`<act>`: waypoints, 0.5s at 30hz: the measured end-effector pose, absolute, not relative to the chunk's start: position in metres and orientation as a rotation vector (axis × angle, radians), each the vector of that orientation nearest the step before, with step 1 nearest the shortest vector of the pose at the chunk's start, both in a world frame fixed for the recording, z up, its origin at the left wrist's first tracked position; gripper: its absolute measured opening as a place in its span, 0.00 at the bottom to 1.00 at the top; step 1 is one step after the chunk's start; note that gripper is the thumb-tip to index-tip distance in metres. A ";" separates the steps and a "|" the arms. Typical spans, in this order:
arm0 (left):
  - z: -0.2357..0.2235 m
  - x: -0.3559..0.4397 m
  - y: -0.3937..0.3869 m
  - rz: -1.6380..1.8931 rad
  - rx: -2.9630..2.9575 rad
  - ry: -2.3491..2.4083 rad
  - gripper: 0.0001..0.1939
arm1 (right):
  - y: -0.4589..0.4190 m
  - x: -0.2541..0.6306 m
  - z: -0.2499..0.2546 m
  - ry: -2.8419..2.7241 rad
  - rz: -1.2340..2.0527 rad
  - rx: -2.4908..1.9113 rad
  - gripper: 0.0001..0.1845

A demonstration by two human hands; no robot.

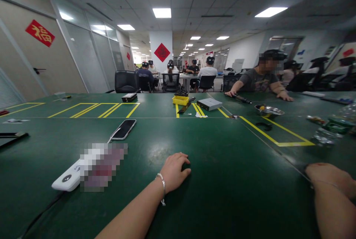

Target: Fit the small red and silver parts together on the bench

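Observation:
My left hand [174,173] rests palm-down on the green table [222,194], a bracelet [162,185] round its wrist. Its fingers are loosely bent, the thumb stands apart, and nothing is held. My right hand [330,177] is at the right edge of the view, low over or on the table; its fingers are hidden. Left of my left hand lie a white phone [124,129] with a cable and a long white device [68,176], partly covered by a blurred patch. Nearest to my right hand stands a clear plastic bottle [335,125] with a green label.
Farther back are a yellow bin [180,100] with dark items, a grey box [209,104], a dark box [129,97] and a metal bowl [269,110]. Yellow tape [296,144] marks the tabletop. Across the table, a person [258,77] has a hand near a dark tool [242,99].

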State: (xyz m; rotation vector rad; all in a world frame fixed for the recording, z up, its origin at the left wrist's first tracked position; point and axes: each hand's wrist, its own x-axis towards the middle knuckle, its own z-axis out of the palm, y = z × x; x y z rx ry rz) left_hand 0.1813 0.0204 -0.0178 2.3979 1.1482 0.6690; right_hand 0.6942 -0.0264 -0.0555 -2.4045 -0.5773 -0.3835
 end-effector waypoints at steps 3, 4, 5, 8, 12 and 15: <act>-0.018 0.182 0.021 0.690 2.397 1.159 0.12 | -0.017 0.659 -0.036 -0.690 -0.452 -2.472 0.18; -0.018 0.182 0.021 0.695 2.394 1.166 0.12 | -0.011 0.640 -0.027 -0.884 -0.500 -2.418 0.19; -0.018 0.183 0.021 0.695 2.390 1.173 0.13 | -0.004 0.619 -0.019 -1.094 -0.527 -2.331 0.19; -0.018 0.183 0.021 0.675 2.361 1.208 0.16 | 0.020 0.544 -0.002 -1.543 -0.423 -2.031 0.18; -0.019 0.184 0.021 0.664 2.336 1.205 0.24 | 0.028 0.440 -0.007 -1.931 0.033 -1.664 0.18; -0.023 0.184 0.022 0.676 2.387 1.148 0.27 | 0.019 0.386 -0.017 -2.123 0.378 -1.345 0.18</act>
